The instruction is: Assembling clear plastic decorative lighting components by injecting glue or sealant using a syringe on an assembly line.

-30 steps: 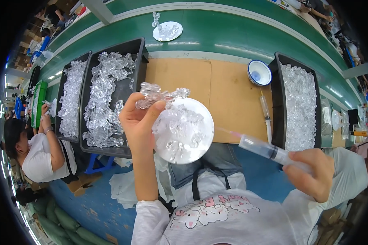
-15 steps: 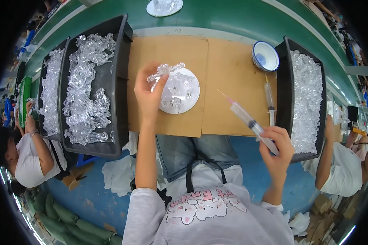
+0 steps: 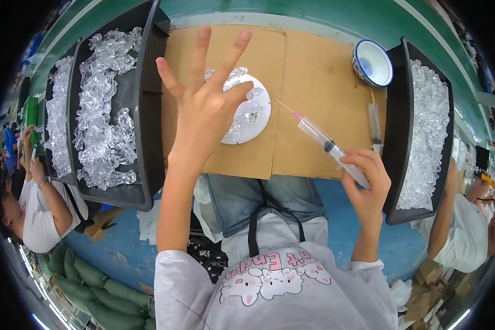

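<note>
My left hand point(image 3: 206, 107) is raised with its fingers spread, over the left side of a round white plate point(image 3: 261, 124). Several small clear plastic pieces point(image 3: 253, 114) lie on that plate. A longer clear piece point(image 3: 238, 72) shows at its far edge, partly hidden behind my fingers. Fingers and thumb of my right hand point(image 3: 368, 179) are closed round the rear of a clear syringe point(image 3: 317, 133). It has a dark plunger tip and a thin needle on a pink hub, pointing up and left toward the plate.
Brown cardboard point(image 3: 319, 66) covers the worktop. A blue-rimmed bowl point(image 3: 372, 63) stands at the far right, a second syringe point(image 3: 374, 124) below it. Black bins of clear pieces flank the cardboard: left bin point(image 3: 148, 110), right bin point(image 3: 404, 132). People sit working at both sides.
My left hand has let go of the clear piece, which now lies at the plate's far edge, and its fingers have spread. The right hand still holds the syringe, slightly shifted left.
</note>
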`<state>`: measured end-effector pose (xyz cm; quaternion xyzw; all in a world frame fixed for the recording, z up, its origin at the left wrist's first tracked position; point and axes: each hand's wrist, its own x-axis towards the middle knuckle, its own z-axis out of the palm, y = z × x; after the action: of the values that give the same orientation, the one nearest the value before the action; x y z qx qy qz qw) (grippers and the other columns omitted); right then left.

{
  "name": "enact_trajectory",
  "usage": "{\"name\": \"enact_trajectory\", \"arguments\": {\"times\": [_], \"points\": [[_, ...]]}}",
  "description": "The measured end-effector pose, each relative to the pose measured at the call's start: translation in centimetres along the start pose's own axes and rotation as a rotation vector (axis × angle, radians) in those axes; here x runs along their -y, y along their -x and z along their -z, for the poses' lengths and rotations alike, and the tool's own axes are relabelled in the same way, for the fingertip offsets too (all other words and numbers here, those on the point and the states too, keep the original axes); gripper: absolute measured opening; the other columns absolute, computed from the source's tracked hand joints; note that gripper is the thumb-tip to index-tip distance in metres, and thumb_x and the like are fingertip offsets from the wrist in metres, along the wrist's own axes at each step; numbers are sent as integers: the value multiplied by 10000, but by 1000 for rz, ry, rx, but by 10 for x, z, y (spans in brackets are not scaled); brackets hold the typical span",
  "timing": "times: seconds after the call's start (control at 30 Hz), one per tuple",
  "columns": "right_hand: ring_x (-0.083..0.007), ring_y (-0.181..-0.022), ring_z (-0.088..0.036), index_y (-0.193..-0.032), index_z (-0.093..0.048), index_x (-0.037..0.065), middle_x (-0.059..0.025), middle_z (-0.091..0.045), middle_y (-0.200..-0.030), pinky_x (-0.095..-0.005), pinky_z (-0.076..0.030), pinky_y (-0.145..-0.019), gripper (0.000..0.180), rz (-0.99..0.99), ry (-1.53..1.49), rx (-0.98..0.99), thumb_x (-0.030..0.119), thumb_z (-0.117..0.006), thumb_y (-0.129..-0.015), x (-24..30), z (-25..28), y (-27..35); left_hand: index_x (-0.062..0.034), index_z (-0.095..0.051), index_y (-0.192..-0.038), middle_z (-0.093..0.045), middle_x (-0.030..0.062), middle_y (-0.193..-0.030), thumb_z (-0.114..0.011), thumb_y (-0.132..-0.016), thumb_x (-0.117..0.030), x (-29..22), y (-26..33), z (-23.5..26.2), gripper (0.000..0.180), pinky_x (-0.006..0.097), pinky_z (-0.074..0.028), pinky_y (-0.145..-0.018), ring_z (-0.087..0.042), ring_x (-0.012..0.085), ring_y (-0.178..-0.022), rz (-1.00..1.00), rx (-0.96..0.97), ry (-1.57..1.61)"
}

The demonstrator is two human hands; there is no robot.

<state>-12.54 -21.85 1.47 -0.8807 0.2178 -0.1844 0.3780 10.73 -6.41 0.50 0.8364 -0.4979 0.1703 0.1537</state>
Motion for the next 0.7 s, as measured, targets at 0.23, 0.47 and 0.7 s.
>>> {"name": "enact_trajectory", "arguments": {"times": [0.23,0.47,0.7], "points": [[-157,-719,-585,-867,-628,33,-91,-603,-909,-234,-450,-603,249,-14,-4,43,-91,-595,-653,2,-5,-10,-209,-703,-720,-434,-123,-1334,-711,-646,-164,-2,-3,0,87,543,124,-1025,-217,260,-1339,37,49,35],[-166,-727,-596,-863,-630,52,-63,-599,-901,-239,-456,-568,269,105,51,104,-90,-578,-640,2,-2,-20,-195,-653,-651,-437,-104,-1335,-690,-659,-148,-3,-2,-2,61,577,85,-1021,-217,261,-1340,39,32,32],[-185,-746,-602,-869,-628,47,-69,-596,-907,-248,-468,-597,277,23,66,89,-97,-570,-640,9,7,-23,-190,-601,-600,-420,-57,-1357,-676,-679,-169,-5,1,-2,110,583,33,-1026,-218,274,-1338,61,-10,62]]}}
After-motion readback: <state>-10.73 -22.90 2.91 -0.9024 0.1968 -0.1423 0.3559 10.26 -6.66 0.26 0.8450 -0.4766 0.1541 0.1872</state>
